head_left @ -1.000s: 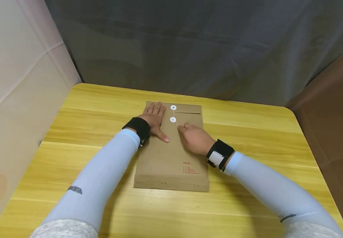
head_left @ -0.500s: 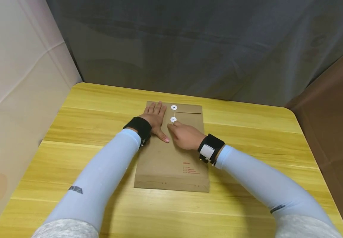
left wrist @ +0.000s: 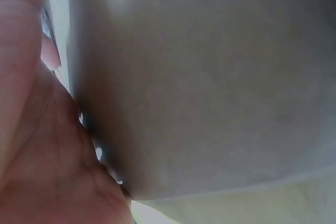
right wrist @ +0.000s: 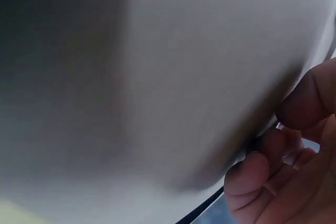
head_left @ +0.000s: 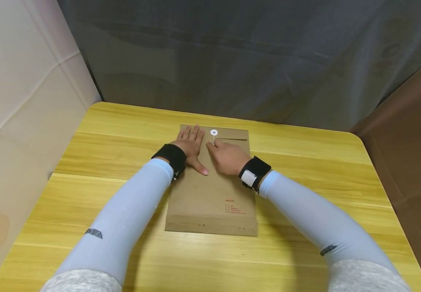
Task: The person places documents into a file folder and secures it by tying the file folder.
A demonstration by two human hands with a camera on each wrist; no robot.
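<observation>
Since the earlier frames the right hand has moved up the envelope toward the upper middle of the head view: a second ago it sat lower and further right, pulling the thin string out at a slant from the lower white button, and now it covers that lower button, with its fingertips close under the upper white button. Only a short length of string shows between that button and the fingers. The right hand's fingers are curled and drawn together as if pinching the string, and the right wrist view shows them bent against the brown paper, though the string itself cannot be made out there. The left hand has not shifted; it lies flat with straight fingers pressing the envelope's upper left corner, thumb spread toward the centre. The envelope itself lies where it did, flat in the middle of the yellow wooden table, its flap end at the far side. Small red print sits on the envelope's lower right part, too small to read. A dark logo marks the left sleeve, also unreadable.
</observation>
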